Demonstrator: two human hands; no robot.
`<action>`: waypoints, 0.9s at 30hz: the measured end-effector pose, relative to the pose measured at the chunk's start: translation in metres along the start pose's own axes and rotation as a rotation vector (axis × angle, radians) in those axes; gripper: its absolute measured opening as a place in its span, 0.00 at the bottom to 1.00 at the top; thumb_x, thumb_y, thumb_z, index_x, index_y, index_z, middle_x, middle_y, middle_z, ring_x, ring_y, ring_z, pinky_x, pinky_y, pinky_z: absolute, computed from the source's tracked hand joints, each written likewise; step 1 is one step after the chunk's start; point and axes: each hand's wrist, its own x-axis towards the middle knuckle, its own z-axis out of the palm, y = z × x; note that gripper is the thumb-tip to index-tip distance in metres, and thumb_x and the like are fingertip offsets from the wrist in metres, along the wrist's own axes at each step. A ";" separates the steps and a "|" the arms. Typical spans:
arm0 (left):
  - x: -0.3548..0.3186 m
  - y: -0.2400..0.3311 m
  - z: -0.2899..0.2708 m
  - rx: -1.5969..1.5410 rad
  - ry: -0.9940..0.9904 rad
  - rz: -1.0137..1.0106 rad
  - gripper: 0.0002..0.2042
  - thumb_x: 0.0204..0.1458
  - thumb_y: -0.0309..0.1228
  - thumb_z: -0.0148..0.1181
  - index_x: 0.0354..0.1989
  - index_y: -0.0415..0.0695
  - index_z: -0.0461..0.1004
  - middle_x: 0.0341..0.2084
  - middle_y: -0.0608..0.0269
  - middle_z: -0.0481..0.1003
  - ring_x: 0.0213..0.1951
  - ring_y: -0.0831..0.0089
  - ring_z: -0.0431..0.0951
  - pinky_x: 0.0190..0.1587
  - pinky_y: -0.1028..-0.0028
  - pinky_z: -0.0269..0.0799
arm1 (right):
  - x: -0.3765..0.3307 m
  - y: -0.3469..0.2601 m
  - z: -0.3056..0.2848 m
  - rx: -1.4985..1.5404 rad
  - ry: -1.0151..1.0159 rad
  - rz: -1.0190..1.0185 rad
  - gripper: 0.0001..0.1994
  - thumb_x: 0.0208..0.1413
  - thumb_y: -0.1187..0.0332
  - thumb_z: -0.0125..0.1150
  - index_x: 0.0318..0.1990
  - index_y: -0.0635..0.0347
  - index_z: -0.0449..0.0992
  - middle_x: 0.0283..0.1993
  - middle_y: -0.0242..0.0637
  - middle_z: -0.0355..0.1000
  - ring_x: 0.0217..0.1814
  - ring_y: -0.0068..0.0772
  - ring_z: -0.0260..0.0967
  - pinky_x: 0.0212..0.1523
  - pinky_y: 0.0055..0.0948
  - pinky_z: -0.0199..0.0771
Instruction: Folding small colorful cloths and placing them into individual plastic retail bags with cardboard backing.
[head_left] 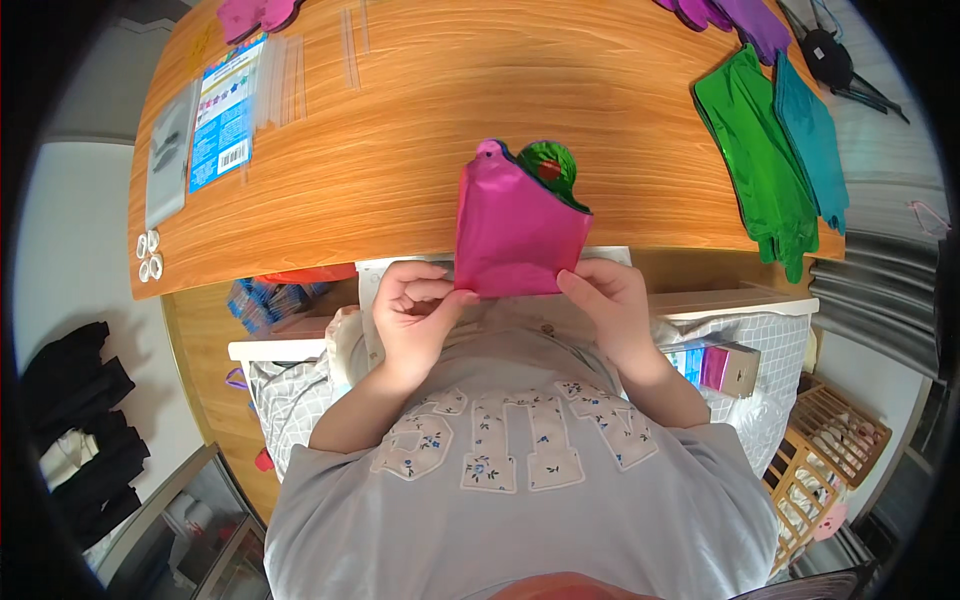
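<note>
Near the frame's centre, a magenta foil piece extends upward from the grip, its lower-left corner pinched between thumb and fingers of the left hand, its lower-right corner pinched likewise by the right hand.

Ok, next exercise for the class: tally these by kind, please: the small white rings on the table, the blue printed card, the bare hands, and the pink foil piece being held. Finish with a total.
White rings: 4
Blue card: 1
Bare hands (left hand, right hand): 2
Pink foil piece: 1
Total: 8
</note>
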 end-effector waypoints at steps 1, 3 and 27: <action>-0.001 -0.001 -0.001 -0.068 -0.044 -0.084 0.20 0.51 0.10 0.64 0.51 0.36 0.69 0.37 0.59 0.81 0.38 0.78 0.80 0.44 0.80 0.75 | 0.001 0.000 0.000 0.019 -0.001 0.027 0.08 0.64 0.73 0.61 0.46 0.69 0.81 0.38 0.27 0.79 0.36 0.11 0.70 0.35 0.15 0.68; 0.001 0.003 0.000 -0.136 -0.087 -0.167 0.19 0.53 0.12 0.63 0.53 0.36 0.69 0.42 0.59 0.80 0.43 0.78 0.79 0.47 0.79 0.74 | 0.001 0.005 -0.003 0.011 -0.002 0.043 0.08 0.64 0.73 0.62 0.45 0.68 0.81 0.38 0.27 0.79 0.36 0.11 0.70 0.35 0.15 0.68; 0.029 0.028 0.028 -0.785 -0.063 -0.375 0.25 0.72 0.45 0.36 0.63 0.35 0.63 0.60 0.48 0.70 0.61 0.58 0.73 0.64 0.58 0.70 | -0.007 0.007 0.006 -0.130 -0.084 -0.303 0.14 0.53 0.84 0.68 0.45 0.63 0.72 0.42 0.41 0.77 0.48 0.31 0.76 0.50 0.30 0.76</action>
